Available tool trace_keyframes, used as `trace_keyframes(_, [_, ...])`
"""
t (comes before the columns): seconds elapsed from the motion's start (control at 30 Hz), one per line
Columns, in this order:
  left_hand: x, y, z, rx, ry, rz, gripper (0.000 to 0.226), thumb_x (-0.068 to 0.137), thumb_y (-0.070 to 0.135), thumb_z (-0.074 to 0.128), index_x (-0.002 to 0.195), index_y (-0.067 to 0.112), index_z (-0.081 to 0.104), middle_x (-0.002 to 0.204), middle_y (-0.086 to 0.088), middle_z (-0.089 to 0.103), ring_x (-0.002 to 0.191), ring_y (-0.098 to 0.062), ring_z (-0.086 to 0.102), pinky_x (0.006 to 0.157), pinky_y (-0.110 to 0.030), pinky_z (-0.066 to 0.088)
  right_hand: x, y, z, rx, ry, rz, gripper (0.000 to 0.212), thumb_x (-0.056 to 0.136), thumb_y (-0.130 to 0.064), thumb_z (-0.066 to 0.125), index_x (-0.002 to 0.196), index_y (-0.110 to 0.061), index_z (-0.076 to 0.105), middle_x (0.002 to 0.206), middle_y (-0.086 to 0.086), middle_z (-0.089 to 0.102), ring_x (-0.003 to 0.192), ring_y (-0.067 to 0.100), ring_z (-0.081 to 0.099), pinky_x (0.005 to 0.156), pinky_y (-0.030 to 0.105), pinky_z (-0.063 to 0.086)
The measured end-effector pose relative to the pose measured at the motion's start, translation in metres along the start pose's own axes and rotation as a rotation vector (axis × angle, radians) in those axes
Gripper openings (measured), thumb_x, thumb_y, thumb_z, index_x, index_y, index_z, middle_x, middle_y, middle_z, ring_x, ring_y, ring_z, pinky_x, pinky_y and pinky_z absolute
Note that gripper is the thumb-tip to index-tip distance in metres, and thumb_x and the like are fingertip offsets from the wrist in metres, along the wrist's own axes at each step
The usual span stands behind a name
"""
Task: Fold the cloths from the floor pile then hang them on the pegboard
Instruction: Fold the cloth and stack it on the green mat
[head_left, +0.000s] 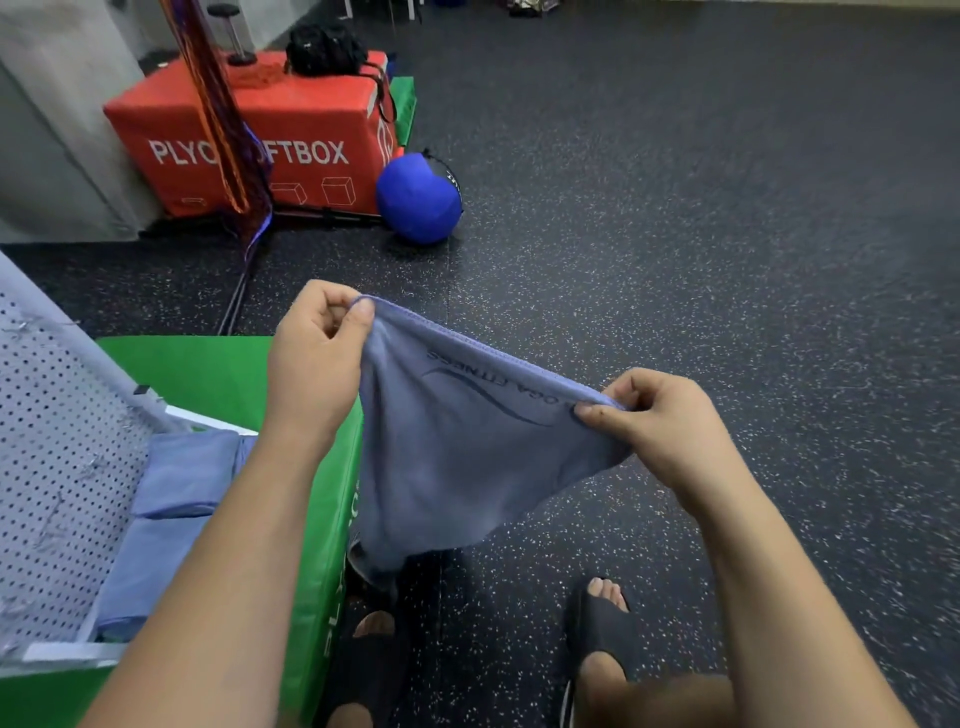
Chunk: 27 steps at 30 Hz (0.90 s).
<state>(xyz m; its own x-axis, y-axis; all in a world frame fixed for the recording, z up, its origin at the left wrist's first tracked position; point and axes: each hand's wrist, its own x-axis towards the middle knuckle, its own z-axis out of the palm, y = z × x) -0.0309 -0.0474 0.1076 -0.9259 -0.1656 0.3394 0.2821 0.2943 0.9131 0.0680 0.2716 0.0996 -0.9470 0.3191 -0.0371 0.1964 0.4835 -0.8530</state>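
Most of the view is taken up by the dark speckled rubber floor (727, 234), on which no cloth pile can be seen from this angle. At the left a white pegboard (57, 441) is seen tilted, set on a green plyo box (208, 374). Farther back a red plyo soft box (306, 124) is placed near the wall, with a blue ball (415, 200) just beside its near corner. One blue-grey cloth (457, 457), printed with a dark fitness logo, is held up in the air over the floor, just beside the green box's edge. Its top hem is stretched and the rest hangs in a loose sag towards the feet. Two folded cloths (176, 483) of the same colour are seen by the pegboard's foot; whether they are hung or merely laid cannot be told. The left hand (317, 358) is pinched on one top corner and the right hand (660, 421) on the other, the two held well apart.

The cloth is judged light, soft and limp, with no stiffness of its own, so any unheld part will droop. It is best taken at the hemmed corners, where the stitched edge gives grip. The fold is judged to be only beginning, with the corners not yet brought together
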Motion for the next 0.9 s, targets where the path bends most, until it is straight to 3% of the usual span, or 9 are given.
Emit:
trace_keyframes(0.1, [0.000, -0.003, -0.001, 0.058, 0.020, -0.018, 0.003, 0.103, 0.025, 0.066, 0.101, 0.024, 0.066, 0.086, 0.011, 0.065, 0.077, -0.004, 0.057, 0.076, -0.028, 0.046, 0.002, -0.002, -0.001, 0.079, 0.093, 0.011, 0.024, 0.078, -0.034, 0.092, 0.076, -0.023, 0.070, 0.060, -0.007, 0.064, 0.057, 0.015, 0.054, 0.060, 0.038, 0.046])
trace_keyframes(0.2, [0.002, -0.006, -0.004, 0.082, 0.048, -0.057, 0.004, 0.103, 0.025, 0.065, 0.103, 0.021, 0.066, 0.089, 0.009, 0.066, 0.079, -0.006, 0.058, 0.077, -0.029, 0.046, 0.002, -0.001, 0.003, 0.101, 0.022, 0.028, 0.015, 0.088, -0.025, 0.085, 0.079, -0.023, 0.073, 0.062, -0.009, 0.064, 0.061, 0.014, 0.055, 0.062, 0.036, 0.046])
trace_keyframes(0.4, [-0.002, -0.011, -0.008, 0.124, 0.071, -0.114, 0.005, 0.101, 0.026, 0.069, 0.103, 0.021, 0.068, 0.090, 0.009, 0.069, 0.080, -0.006, 0.061, 0.080, -0.033, 0.048, 0.002, -0.009, 0.002, -0.160, 0.132, 0.031, 0.017, 0.097, -0.030, 0.071, 0.082, -0.023, 0.069, 0.075, -0.008, 0.072, 0.071, 0.012, 0.063, 0.061, 0.029, 0.041])
trace_keyframes(0.53, [-0.009, -0.008, 0.000, 0.145, 0.052, -0.105, 0.007, 0.099, 0.029, 0.073, 0.099, 0.022, 0.070, 0.089, 0.006, 0.073, 0.078, -0.007, 0.063, 0.077, -0.032, 0.049, 0.001, -0.016, 0.011, -0.080, 0.163, 0.016, 0.013, 0.097, -0.030, 0.070, 0.087, -0.022, 0.068, 0.068, -0.003, 0.073, 0.068, 0.018, 0.071, 0.070, 0.036, 0.056])
trace_keyframes(0.57, [-0.011, -0.008, 0.004, 0.132, 0.042, -0.114, 0.009, 0.098, 0.031, 0.074, 0.098, 0.022, 0.071, 0.087, 0.006, 0.074, 0.077, -0.007, 0.064, 0.077, -0.033, 0.050, 0.000, -0.020, 0.013, 0.020, 0.141, 0.022, 0.005, 0.097, -0.027, 0.071, 0.093, -0.025, 0.068, 0.067, -0.001, 0.072, 0.062, 0.018, 0.072, 0.068, 0.038, 0.058])
trace_keyframes(0.67, [-0.020, -0.003, 0.016, 0.100, -0.004, -0.118, 0.008, 0.096, 0.031, 0.076, 0.095, 0.023, 0.074, 0.085, 0.006, 0.075, 0.076, -0.007, 0.065, 0.078, -0.034, 0.052, -0.006, -0.034, 0.018, 0.334, 0.029, 0.015, 0.020, 0.098, -0.010, 0.069, 0.111, -0.024, 0.063, 0.062, 0.005, 0.063, 0.050, 0.023, 0.064, 0.054, 0.035, 0.050])
trace_keyframes(0.8, [-0.038, 0.014, 0.032, 0.095, -0.107, -0.047, 0.005, 0.098, 0.024, 0.077, 0.093, 0.025, 0.074, 0.085, 0.012, 0.075, 0.078, -0.004, 0.067, 0.076, -0.024, 0.053, -0.014, -0.053, 0.028, 0.478, -0.156, -0.025, 0.012, 0.099, 0.000, 0.063, 0.104, -0.010, 0.067, 0.072, 0.022, 0.067, 0.057, 0.026, 0.062, 0.053, 0.033, 0.045])
trace_keyframes(0.9, [-0.051, 0.024, 0.039, 0.037, -0.196, -0.029, 0.007, 0.097, 0.018, 0.077, 0.094, 0.024, 0.075, 0.088, 0.009, 0.077, 0.082, -0.006, 0.070, 0.080, -0.022, 0.054, -0.019, -0.061, 0.035, 0.512, -0.258, 0.003, 0.023, 0.096, 0.004, 0.051, 0.098, -0.005, 0.071, 0.081, 0.015, 0.076, 0.069, 0.027, 0.071, 0.061, 0.036, 0.048])
